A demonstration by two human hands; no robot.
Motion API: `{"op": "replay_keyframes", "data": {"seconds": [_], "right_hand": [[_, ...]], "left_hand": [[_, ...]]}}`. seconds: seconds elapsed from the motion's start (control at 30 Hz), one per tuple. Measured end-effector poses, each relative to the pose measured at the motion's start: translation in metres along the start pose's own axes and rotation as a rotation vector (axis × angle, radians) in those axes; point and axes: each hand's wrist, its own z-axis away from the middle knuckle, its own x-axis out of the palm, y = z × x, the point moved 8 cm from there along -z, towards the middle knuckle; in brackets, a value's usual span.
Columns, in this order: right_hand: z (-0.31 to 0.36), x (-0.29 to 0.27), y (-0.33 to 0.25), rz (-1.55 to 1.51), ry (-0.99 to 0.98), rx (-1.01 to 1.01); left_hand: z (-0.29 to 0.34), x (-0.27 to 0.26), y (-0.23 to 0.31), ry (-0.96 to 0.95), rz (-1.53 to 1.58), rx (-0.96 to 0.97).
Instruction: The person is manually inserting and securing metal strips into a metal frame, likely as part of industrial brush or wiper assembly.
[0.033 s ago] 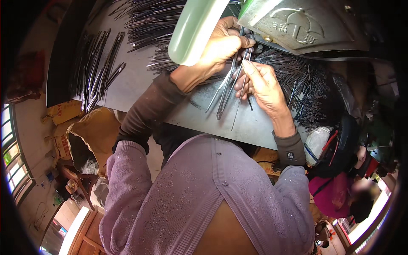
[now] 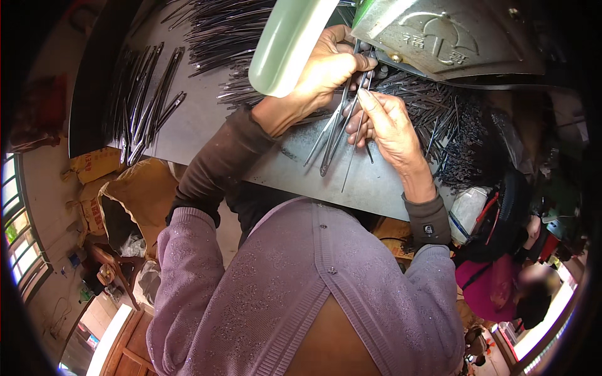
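Note:
My left hand (image 2: 326, 66) is closed, pinching the upper ends of several slender metal ribs (image 2: 335, 135) just under the front of a green and grey machine (image 2: 464, 47). The ribs fan out downward over a grey metal table (image 2: 276, 172). Close by on the right, my right hand (image 2: 390, 128) pinches a thin metal rod (image 2: 350, 163) between thumb and fingers, its free end slanting down toward the table's near edge. Part of the left hand is hidden behind a pale green rounded bar (image 2: 291, 50). The fingertips' exact contact at the machine is hard to make out.
A dense heap of dark metal pieces (image 2: 464, 135) covers the table's right side. Long ribs lie in a pile (image 2: 232, 31) at the back and in a bundle (image 2: 147, 100) at left. Brown sacks (image 2: 147, 188) stand below left. Another person in magenta (image 2: 486, 285) is at far right.

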Motion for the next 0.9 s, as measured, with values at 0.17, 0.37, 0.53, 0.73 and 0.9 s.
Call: {"op": "replay_keyframes", "data": {"seconds": [0.17, 0.37, 0.53, 0.73, 0.9], "right_hand": [[-0.002, 0.000, -0.002, 0.034, -0.001, -0.011], [-0.002, -0.001, 0.000, 0.009, 0.012, -0.003], [0.001, -0.003, 0.000, -0.058, 0.008, 0.021], [0.032, -0.011, 0.007, 0.093, -0.021, 0.039], [0.068, -0.065, 0.006, 0.412, 0.311, -0.139]], "left_hand": [[-0.002, -0.002, 0.000, -0.009, -0.008, 0.021], [0.001, -0.003, -0.002, 0.006, -0.070, 0.004], [-0.002, 0.001, -0.010, -0.039, -0.005, -0.071], [-0.005, -0.001, -0.008, -0.101, -0.026, -0.127], [-0.002, 0.013, 0.004, -0.099, 0.009, 0.001]]}}
